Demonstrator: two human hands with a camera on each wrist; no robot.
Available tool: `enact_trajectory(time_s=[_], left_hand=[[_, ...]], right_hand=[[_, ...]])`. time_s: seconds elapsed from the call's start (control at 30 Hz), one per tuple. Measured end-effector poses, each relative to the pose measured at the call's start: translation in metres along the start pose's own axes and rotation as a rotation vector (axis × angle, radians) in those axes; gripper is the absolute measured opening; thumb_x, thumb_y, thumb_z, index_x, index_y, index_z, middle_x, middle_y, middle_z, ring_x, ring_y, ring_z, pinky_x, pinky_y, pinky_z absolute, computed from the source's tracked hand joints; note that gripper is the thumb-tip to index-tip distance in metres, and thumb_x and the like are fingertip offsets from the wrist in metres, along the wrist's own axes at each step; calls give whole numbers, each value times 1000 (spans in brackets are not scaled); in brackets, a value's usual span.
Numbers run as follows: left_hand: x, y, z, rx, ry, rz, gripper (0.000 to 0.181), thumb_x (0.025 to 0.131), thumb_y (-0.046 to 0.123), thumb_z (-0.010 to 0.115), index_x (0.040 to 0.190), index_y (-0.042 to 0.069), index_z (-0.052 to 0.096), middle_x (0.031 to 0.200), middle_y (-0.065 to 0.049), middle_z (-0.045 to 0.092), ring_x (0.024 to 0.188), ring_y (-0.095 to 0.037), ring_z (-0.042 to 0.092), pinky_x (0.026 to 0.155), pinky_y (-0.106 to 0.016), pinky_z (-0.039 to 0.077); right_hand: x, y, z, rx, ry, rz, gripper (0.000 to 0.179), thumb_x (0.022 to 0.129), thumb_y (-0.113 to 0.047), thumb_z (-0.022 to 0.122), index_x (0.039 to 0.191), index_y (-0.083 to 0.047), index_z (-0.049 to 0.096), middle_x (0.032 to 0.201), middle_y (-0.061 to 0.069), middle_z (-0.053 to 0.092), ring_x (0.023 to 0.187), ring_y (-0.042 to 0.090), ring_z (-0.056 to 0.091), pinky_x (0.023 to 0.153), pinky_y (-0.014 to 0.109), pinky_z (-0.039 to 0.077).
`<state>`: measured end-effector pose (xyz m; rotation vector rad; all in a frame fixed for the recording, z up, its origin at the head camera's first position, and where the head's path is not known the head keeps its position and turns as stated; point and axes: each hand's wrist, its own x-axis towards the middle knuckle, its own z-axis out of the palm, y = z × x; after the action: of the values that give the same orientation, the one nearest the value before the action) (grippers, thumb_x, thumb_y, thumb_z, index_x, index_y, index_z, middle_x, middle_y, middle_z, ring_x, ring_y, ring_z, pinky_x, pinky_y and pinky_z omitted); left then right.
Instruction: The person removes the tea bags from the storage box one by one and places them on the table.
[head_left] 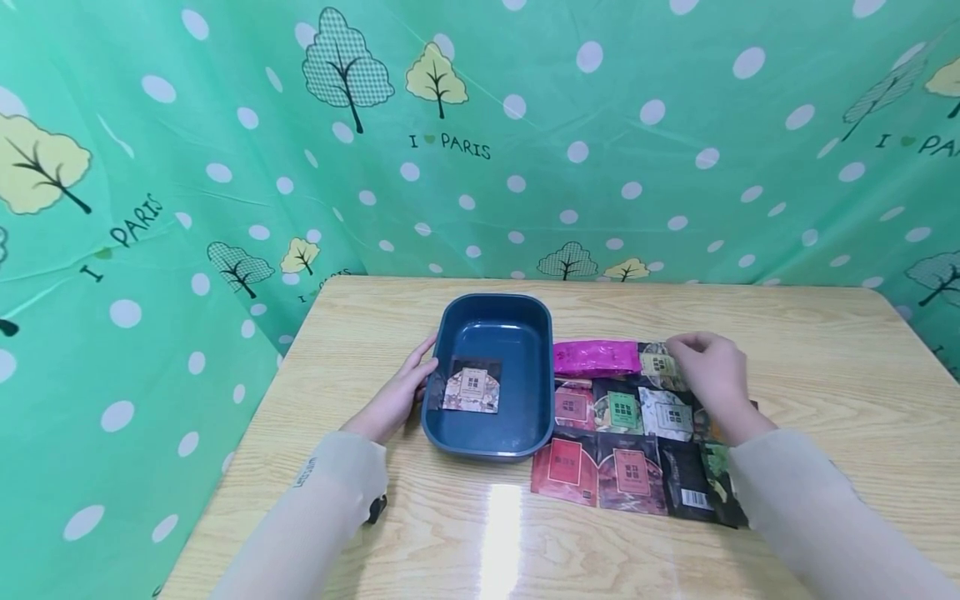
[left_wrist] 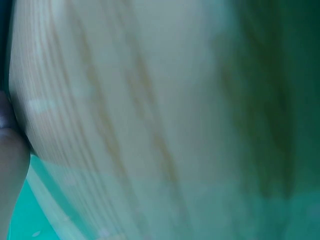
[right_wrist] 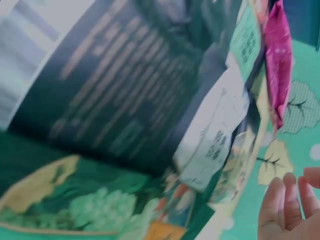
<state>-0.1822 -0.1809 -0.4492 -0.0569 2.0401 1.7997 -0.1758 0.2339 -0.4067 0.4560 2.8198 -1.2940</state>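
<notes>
My left hand point(head_left: 401, 387) is at the left side of a dark blue rectangular tub point(head_left: 487, 437), touching its outer wall and rim. Inside the tub lies a square packet point(head_left: 472, 385) with a pale label. My right hand point(head_left: 708, 375) hovers at the back right of the packets, fingertips close to a dark packet with a yellowish label point(head_left: 658, 367). In the right wrist view its fingers point(right_wrist: 291, 205) are bent, with nothing visible between them and the thumb. The left wrist view is mostly blurred, with part of the hand point(left_wrist: 11, 155) at its edge.
Right of the tub, several packets lie in rows, including a red one point(head_left: 566, 467), a green-labelled one point(head_left: 618, 408), a white one point(head_left: 667, 414) and a black barcoded one point(head_left: 684, 475). A shiny magenta packet point(head_left: 597, 358) lies behind them. A green patterned curtain point(head_left: 517, 167) hangs beyond the wooden table point(head_left: 615, 558).
</notes>
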Motion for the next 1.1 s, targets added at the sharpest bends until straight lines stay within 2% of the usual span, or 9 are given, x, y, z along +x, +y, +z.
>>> enact_trajectory(time_s=[0.27, 0.4, 0.5, 0.63, 0.77, 1.1], left_hand=[[-1, 0, 0, -8, -2, -5, 54, 107, 43, 35, 157, 44, 14, 153, -9, 43, 136, -30, 45, 116, -46, 26], [-2, 0, 0, -4, -1, -4, 55, 107, 42, 34, 157, 42, 12, 152, -11, 45, 135, -30, 46, 115, -46, 27], [-1, 0, 0, -3, 0, -6, 55, 107, 43, 35, 157, 43, 13, 152, -10, 44, 135, -30, 45, 116, -47, 26], [1, -1, -1, -6, 8, -15, 56, 106, 44, 36, 157, 44, 14, 154, -9, 42, 137, -30, 44, 118, -49, 24], [1, 0, -1, 3, 10, -17, 56, 106, 44, 36, 157, 43, 13, 156, -9, 39, 139, -31, 42, 118, -50, 24], [0, 1, 0, -10, 2, -27, 55, 107, 42, 35, 157, 43, 14, 157, -8, 37, 140, -30, 41, 119, -49, 22]], right_hand=[[-5, -25, 7, 55, -44, -75, 52, 101, -40, 51, 134, -1, 57, 132, 24, 59, 114, 36, 57, 85, 42, 49], [-9, -41, 12, 61, -67, -117, 50, 100, -37, 55, 135, -1, 57, 131, 23, 60, 107, 33, 58, 79, 37, 50], [-12, -55, 18, 47, -101, -161, 48, 98, -33, 59, 135, -2, 57, 130, 22, 61, 105, 33, 60, 81, 38, 52], [-16, -73, 32, 21, -143, -240, 44, 96, -30, 63, 131, -3, 60, 126, 20, 65, 110, 34, 62, 89, 45, 52], [-21, -91, 50, 3, -172, -301, 41, 95, -30, 66, 126, -4, 64, 121, 17, 68, 110, 33, 64, 88, 45, 53], [-34, -119, 90, -46, -277, -327, 44, 91, -29, 72, 130, -9, 64, 118, 13, 68, 102, 26, 65, 81, 39, 57]])
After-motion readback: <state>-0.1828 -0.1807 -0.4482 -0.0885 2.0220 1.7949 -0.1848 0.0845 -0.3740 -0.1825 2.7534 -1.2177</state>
